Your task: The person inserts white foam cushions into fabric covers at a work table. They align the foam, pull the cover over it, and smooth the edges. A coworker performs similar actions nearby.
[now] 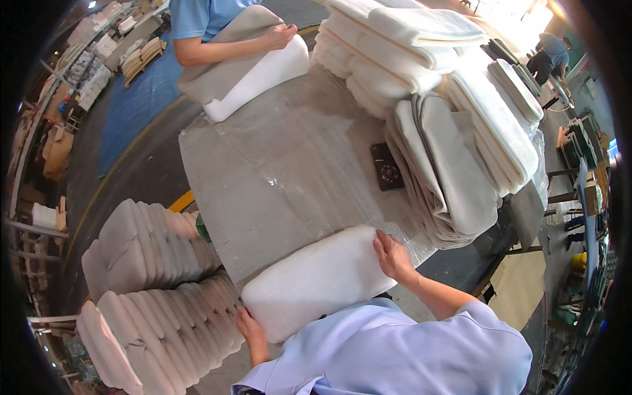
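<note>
Gripped at its ends by the left hand (253, 334) and right hand (393, 257) is a soft white oblong pad (316, 280), over the near edge of the grey plastic-covered table (263, 178). Probably best held lightly, so corners aren't squashed.

A dark phone (387, 166) lies flat; blue flooring (139, 108) and brown cardboard (59, 155) show leftward.

At six o'clock, a white pad (322, 280) of soft, matt, slightly fuzzy cloth-like wadding. Centre, the desk (263, 191) has a smooth grey surface with a dull plastic-like sheen and shiny streaks. At one o'clock, fluffy white batting (395, 52); between two and three, smooth, matt grey cloth (461, 164). At eight, matt fabric-covered cushions (178, 322).
</note>
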Available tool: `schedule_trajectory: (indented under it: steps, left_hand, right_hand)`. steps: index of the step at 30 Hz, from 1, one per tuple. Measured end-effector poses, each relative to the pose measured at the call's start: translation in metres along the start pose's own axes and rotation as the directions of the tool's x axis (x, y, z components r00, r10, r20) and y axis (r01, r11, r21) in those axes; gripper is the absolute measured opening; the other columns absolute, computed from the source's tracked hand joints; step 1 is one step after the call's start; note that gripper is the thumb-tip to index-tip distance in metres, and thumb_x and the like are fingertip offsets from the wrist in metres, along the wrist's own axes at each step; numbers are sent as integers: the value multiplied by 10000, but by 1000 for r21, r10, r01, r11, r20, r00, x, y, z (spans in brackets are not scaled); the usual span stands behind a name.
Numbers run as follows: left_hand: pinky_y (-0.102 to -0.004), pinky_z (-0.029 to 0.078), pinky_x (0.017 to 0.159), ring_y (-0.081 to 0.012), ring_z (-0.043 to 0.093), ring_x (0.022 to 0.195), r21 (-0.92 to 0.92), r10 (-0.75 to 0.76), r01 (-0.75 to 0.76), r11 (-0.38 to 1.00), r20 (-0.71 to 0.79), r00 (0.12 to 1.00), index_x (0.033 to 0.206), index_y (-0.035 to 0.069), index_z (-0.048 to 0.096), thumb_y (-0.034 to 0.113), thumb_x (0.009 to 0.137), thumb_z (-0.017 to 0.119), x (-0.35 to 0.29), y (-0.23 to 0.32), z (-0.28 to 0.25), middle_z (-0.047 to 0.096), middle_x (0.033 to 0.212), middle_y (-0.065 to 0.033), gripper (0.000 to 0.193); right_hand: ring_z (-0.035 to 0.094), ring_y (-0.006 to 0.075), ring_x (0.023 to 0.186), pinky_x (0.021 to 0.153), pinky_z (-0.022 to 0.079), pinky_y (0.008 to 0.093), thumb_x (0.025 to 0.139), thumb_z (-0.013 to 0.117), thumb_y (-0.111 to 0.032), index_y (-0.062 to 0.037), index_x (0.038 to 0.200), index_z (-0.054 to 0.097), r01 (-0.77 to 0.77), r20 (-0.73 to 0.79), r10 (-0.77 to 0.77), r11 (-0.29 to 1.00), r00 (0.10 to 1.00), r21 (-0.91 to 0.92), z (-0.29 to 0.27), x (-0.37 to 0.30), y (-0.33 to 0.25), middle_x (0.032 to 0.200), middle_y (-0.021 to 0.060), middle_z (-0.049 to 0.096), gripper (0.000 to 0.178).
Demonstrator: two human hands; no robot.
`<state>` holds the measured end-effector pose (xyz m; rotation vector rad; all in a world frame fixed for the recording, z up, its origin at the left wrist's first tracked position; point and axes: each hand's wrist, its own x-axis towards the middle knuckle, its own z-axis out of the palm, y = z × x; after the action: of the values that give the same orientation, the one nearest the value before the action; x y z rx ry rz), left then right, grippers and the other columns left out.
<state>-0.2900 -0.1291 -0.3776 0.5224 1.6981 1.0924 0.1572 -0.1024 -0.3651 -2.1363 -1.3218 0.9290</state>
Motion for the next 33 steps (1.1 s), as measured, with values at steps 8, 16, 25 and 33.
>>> schedule_trajectory:
  steps: [8, 16, 25, 33]
  left_hand:
    - [-420, 564, 885, -234, 670, 1035, 68, -165, 169, 983, -63, 984, 1228, -10, 665, 556, 1122, 485, -4, 10, -10, 712, 1137, -120, 604]
    - [-453, 584, 870, -280, 711, 1024, 9, -220, 220, 975, 16, 975, 1301, 2, 643, 663, 1102, 443, -51, -17, -22, 717, 1142, -156, 719]
    - [-502, 616, 844, -316, 742, 922, -106, -483, 486, 868, 54, 874, 1385, 10, 590, 728, 1083, 386, -63, -20, -40, 724, 1163, -212, 804]
    - [-392, 576, 817, -223, 718, 959, 181, -215, 227, 957, -85, 973, 1406, 20, 606, 666, 1099, 434, -21, 13, -27, 747, 1131, -103, 736]
  right_hand:
    - [729, 403, 1090, 960, 549, 470, 1130, 453, -497, -2, 1290, 701, -166, 52, 158, 957, 986, 240, -5, 22, 33, 1136, 248, 769, 576]
    - [741, 343, 1064, 927, 548, 433, 1120, 464, -542, 76, 1197, 707, -204, 51, 198, 968, 979, 147, 4, -29, 54, 1066, 228, 786, 669]
    - [670, 189, 915, 844, 551, 351, 1134, 448, -572, 80, 1279, 680, -318, 155, 278, 837, 948, 446, -18, -14, 70, 1038, 111, 732, 707]
    - [660, 190, 915, 830, 539, 329, 1138, 465, -544, 66, 1303, 682, -169, 87, 145, 886, 986, 431, -4, 42, 58, 1057, 112, 725, 668]
